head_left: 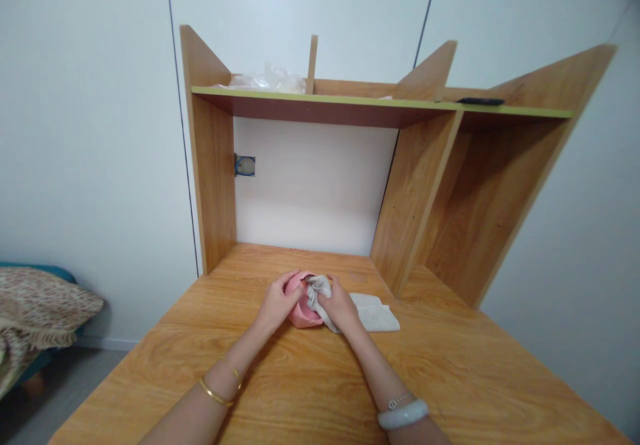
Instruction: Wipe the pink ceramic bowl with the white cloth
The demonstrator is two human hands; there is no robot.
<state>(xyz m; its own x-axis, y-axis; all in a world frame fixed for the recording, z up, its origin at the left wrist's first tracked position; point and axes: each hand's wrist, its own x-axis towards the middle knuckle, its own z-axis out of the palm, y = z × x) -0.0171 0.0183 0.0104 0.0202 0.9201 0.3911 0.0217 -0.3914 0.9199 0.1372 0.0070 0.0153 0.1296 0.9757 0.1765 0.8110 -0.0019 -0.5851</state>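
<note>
My left hand [281, 298] grips the rim of a soft pink pouch [306, 315] that lies on the wooden desk. Its thumb reaches over the pouch's opening. My right hand [341, 303] is closed on a bunched light grey cloth [320, 290], partly inside or against the mouth of the pouch; how deep it goes I cannot tell. Beside my right hand, a flat pale grey cloth [377, 313] rests on the desk. Whether it joins the bunched cloth is hidden behind the hand.
The wooden desk [310, 378] carries a hutch with upright panels and a shelf [320, 99]. A clear plastic bag [270, 80] and a dark flat object [481, 101] sit on that shelf. An open wall socket box [245, 166] shows behind. A patterned throw [45, 298] covers furniture at left.
</note>
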